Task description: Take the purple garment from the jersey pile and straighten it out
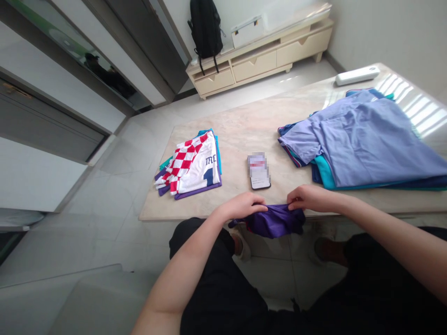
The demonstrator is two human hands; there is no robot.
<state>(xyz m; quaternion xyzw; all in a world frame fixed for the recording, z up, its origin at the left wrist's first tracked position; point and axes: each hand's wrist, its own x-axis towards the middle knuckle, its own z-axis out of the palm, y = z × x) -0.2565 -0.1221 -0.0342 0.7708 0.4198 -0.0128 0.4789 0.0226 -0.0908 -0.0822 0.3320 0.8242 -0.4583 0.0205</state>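
A dark purple garment [275, 221] hangs between my two hands at the near edge of the table, its lower part bunched above my knees. My left hand [249, 204] pinches its upper left end; my right hand [300, 197] grips the upper right end. What kind of garment it is cannot be made out. To the left lies a pile of folded clothes topped by a red-and-white checked jersey [195, 163] with dark lettering. On the right, a larger stack of clothes carries a light lavender shirt [363, 135] on top, with blue and teal fabric below.
A phone [259, 172] with a lit screen lies on the marble-look table [240, 125] just beyond my hands. At the far right end sits a long white case [357, 75]. Past the table stands a low cream cabinet [258, 63] with a black backpack [206, 30] on it.
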